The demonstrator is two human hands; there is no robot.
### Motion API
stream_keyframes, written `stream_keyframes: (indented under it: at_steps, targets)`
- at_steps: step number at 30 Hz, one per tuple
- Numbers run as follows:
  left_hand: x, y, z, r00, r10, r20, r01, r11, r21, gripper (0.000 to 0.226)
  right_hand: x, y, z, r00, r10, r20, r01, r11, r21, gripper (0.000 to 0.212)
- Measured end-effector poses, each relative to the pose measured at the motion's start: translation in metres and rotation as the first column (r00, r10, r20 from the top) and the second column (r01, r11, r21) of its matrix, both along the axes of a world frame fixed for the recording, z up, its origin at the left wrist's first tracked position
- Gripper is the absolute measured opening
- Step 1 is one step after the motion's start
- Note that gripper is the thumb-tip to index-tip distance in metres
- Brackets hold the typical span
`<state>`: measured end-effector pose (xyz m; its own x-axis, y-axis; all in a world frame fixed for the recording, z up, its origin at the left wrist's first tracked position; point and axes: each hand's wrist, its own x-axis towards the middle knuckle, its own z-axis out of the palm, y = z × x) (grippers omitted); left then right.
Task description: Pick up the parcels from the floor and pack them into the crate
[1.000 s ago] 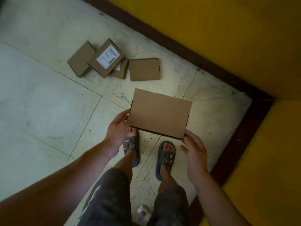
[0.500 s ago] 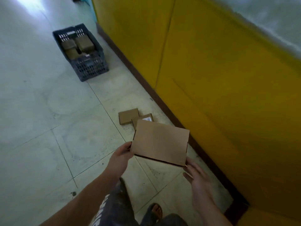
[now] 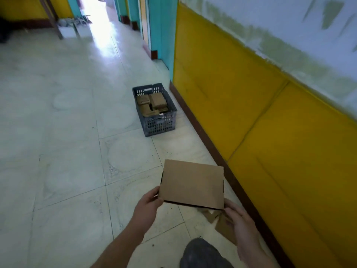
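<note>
Pale tiled floor (image 3: 67,142), left hand (image 3: 146,207) and right hand (image 3: 239,221), fingers (image 3: 153,193) pinching plain brown parcel (image 3: 193,185), dark crate (image 3: 159,124) beyond

Looking down a corridor. Seeing pale glossy floor tiles (image 3: 58,122) filling the left and centre of the frame, thin dark joints crossing them. Following a yellow lower wall (image 3: 251,113) down the right side, a dark brown skirting (image 3: 202,136) edging its foot and patchy whitish paint (image 3: 289,20) topping it. Catching turquoise door frames (image 3: 162,31) at top centre, bright daylight (image 3: 100,22) glaring off the floor beside them, and a slanting wooden leg (image 3: 51,18) at upper left.
</note>
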<state>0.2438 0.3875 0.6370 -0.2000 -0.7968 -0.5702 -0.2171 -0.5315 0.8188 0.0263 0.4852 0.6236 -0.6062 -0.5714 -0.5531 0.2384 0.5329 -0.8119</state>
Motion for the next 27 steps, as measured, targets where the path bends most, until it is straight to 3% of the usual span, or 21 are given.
stream_keyframes:
  at_steps: [8, 21, 27]
  targets:
    - [0.028, -0.142, -0.010, 0.998, 0.069, 0.003, -0.069, 0.998, 0.012, 0.038, 0.019, -0.155, -0.007, 0.993, 0.071, 0.091, -0.066, 0.996, -0.057, 0.028]
    - [0.094, -0.430, -0.001, 0.974, 0.222, 0.049, -0.225, 0.972, 0.065, 0.037, 0.074, -0.473, -0.016, 0.966, 0.242, 0.089, -0.238, 0.970, -0.048, 0.029]
    - [0.142, -0.571, -0.026, 0.980, 0.198, 0.031, -0.200, 0.978, 0.062, 0.032, 0.128, -0.606, -0.041, 0.980, 0.183, 0.078, -0.183, 0.983, -0.008, 0.026]
